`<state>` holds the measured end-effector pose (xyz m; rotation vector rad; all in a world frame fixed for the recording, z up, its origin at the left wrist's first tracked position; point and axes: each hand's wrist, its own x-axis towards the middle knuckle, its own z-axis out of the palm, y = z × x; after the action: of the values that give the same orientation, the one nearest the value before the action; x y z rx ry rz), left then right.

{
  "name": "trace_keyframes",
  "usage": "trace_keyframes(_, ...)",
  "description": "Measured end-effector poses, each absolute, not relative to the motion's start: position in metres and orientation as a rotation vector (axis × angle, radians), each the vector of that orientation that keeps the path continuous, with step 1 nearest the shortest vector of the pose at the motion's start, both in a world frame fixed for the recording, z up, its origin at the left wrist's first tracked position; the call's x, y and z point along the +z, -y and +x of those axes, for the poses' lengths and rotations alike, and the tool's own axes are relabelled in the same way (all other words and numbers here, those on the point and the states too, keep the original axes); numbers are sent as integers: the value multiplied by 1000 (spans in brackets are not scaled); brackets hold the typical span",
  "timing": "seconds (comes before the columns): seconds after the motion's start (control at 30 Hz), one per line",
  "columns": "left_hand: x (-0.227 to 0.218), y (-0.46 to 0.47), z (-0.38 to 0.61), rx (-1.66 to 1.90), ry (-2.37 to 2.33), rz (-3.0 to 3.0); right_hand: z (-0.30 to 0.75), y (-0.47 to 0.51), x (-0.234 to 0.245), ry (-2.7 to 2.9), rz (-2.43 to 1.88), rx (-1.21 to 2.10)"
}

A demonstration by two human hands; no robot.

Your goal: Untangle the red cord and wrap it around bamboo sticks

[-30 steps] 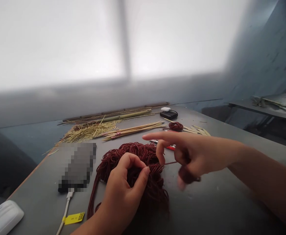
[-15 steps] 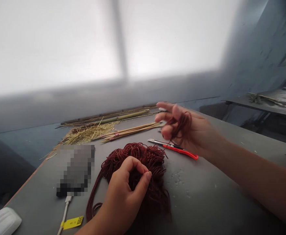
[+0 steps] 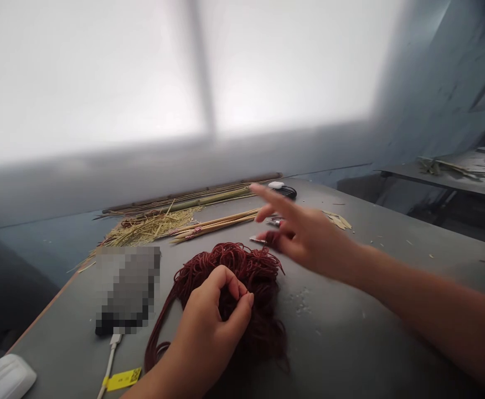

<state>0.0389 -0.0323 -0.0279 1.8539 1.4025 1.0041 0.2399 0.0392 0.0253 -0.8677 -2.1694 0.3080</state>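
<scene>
A tangled heap of dark red cord point(image 3: 226, 257) lies on the table in front of me, with loops trailing down its left side. Over it my left hand point(image 3: 217, 321) is closed in a pinch, thumb against forefinger, on a thin strand of this cord. My right hand point(image 3: 300, 230) is beyond the heap to the right, blurred by motion. Its forefinger points out, while the other fingers curl around a small bundle of dark red cord point(image 3: 273, 238), mostly hidden. Behind that hand, only the blade tip of the utility knife point(image 3: 256, 239) shows.
Pale sticks point(image 3: 217, 223), a heap of straw-like strips point(image 3: 159, 224) and long canes point(image 3: 226, 195) lie toward the back. A pixelated dark object point(image 3: 130, 288) with a white cable point(image 3: 110, 360) sits left. Wood shavings point(image 3: 340, 220) lie right. Another table point(image 3: 467, 180) stands beyond.
My right hand has turned over and dropped slightly, now covering most of the utility knife and hiding most of its cord bundle. My left hand keeps its pinch nearly in place.
</scene>
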Motion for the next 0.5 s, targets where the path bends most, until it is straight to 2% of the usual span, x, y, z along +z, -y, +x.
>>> trace_keyframes(0.1, -28, 32, 38, 969, -1416, 1868, 256, -57, 46, 1643, -873, 473)
trace_keyframes(0.23, -29, 34, 38, 956, -1427, 1896, 286, -94, 71, 1230, -710, 694)
trace_keyframes(0.43, -31, 34, 38, 1042, -1452, 1889, 278, -72, 70, 1441, -680, 1243)
trace_keyframes(0.5, -30, 34, 37, 1100, -1452, 1864, 267, -50, 65, 1867, -600, 1626)
